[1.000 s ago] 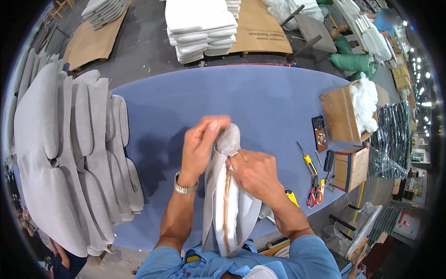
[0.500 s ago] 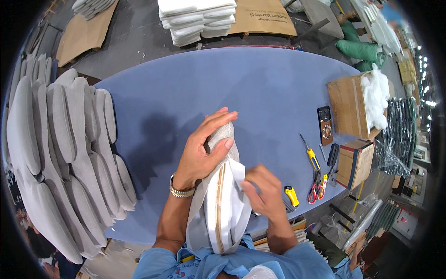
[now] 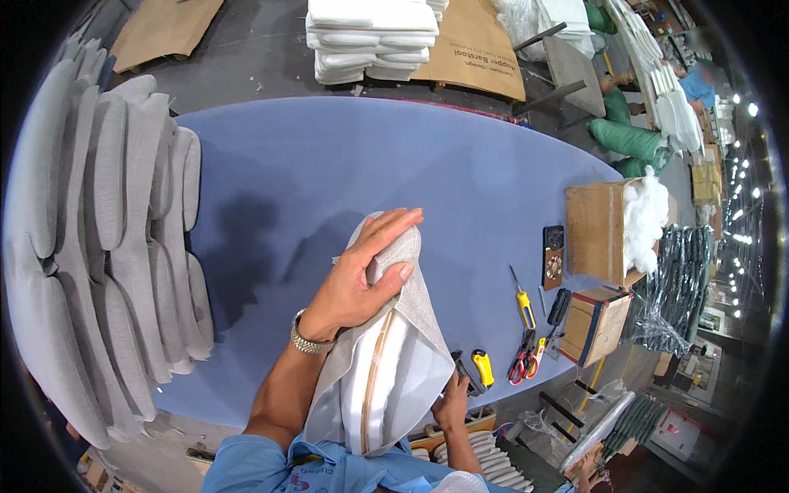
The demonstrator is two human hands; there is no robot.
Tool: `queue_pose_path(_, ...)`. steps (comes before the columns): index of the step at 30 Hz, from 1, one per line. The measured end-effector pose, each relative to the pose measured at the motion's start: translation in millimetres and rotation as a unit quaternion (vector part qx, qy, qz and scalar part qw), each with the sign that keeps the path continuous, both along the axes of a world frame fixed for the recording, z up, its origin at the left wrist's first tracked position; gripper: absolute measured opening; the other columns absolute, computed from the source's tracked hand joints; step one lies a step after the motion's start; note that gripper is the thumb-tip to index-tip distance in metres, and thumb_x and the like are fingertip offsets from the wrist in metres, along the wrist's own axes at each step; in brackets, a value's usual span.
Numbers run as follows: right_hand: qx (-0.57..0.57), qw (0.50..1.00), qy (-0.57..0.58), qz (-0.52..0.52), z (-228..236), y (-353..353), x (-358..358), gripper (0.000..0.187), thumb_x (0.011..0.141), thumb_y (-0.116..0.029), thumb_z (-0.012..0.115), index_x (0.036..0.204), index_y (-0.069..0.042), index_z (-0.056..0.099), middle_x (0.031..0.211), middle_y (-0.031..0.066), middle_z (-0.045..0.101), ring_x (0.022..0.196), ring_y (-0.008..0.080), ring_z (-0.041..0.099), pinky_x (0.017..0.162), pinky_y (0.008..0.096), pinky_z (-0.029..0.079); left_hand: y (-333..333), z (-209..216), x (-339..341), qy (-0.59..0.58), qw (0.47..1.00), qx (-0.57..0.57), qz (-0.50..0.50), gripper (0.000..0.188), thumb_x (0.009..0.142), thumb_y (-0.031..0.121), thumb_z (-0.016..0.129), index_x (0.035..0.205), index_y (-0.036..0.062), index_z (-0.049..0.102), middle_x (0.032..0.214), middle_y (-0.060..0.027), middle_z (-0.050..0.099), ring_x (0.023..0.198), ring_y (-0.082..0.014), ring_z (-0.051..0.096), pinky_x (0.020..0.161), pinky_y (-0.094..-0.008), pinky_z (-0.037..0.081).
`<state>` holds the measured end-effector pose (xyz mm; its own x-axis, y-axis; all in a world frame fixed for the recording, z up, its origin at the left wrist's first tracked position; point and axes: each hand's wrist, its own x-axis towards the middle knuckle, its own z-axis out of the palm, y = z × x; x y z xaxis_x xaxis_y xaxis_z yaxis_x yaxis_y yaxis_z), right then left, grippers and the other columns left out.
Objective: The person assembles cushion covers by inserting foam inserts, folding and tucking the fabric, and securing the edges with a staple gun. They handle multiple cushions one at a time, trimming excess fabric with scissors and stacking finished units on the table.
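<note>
Left hand [image 3: 355,283] cupped over the tip of the grey cover [image 3: 422,314] at the middle of the frame, thumb set wide of the fingers, I hold the fabric against the white padding [image 3: 393,353]. My right hand [image 3: 450,407], lower down, is curled at a dark tool [image 3: 459,371]; I cannot tell how firmly. I judge this step to be steadying the cover while getting the tool in hand; the next move calls for a sure grip and taut fabric. On the blue table [image 3: 394,156], grey cushions [image 3: 107,181] crowd the left, while a screwdriver [image 3: 526,311], scissors [image 3: 519,367] and a cardboard box [image 3: 593,234] of white stuffing [image 3: 645,220] lie right. White pads [image 3: 370,45] are stacked at the top.
</note>
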<state>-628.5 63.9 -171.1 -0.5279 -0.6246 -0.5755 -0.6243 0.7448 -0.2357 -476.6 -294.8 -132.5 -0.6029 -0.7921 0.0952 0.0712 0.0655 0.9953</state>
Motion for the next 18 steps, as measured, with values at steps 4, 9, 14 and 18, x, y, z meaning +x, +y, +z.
queue_pose_path(4,-0.149,0.975,-0.164,-0.016,31,-27,-43,0.105,0.062,0.004,0.08,0.158,-0.008,0.039,0.122,0.0184,0.058,0.106,0.0311,0.065,0.093,0.0388,0.054,2,0,-3,-0.011,1.0,-0.013,0.001,0.062,0.094,0.021,0.065,0.151,0.003,0.048,0.147,-0.0148,0.058,0.146,-0.0308,0.044,0.125,-0.0515,0.021)
queue_pose_path(9,-0.259,0.917,-0.269,-0.138,124,-143,-71,0.081,0.073,-0.003,0.085,0.146,0.001,0.05,0.13,0.015,0.065,0.116,0.0221,0.064,0.099,0.0371,0.052,4,-3,-6,-0.023,1.0,-0.013,0.001,0.063,0.093,0.021,0.064,0.151,0.0036,0.048,0.149,-0.0145,0.056,0.147,-0.0319,0.042,0.126,-0.0536,0.017)
queue_pose_path(14,-0.312,0.896,-0.208,0.24,164,-250,-80,0.073,0.072,-0.013,0.083,0.14,0.0,0.059,0.125,0.0182,0.069,0.103,0.0286,0.07,0.088,0.0382,0.054,2,-6,-4,-0.019,1.0,-0.008,0.002,0.065,0.091,0.021,0.064,0.152,0.0038,0.047,0.149,-0.0144,0.056,0.148,-0.0325,0.042,0.126,-0.0546,0.017)
queue_pose_path(18,-0.291,0.886,-0.232,0.275,169,-272,-69,0.072,0.073,-0.014,0.081,0.14,0.0,0.059,0.128,0.0174,0.069,0.101,0.0294,0.07,0.086,0.0371,0.054,3,-6,-4,-0.018,1.0,-0.008,-0.002,0.066,0.091,0.021,0.063,0.152,0.0039,0.047,0.15,-0.0142,0.056,0.148,-0.0325,0.041,0.126,-0.0545,0.017)
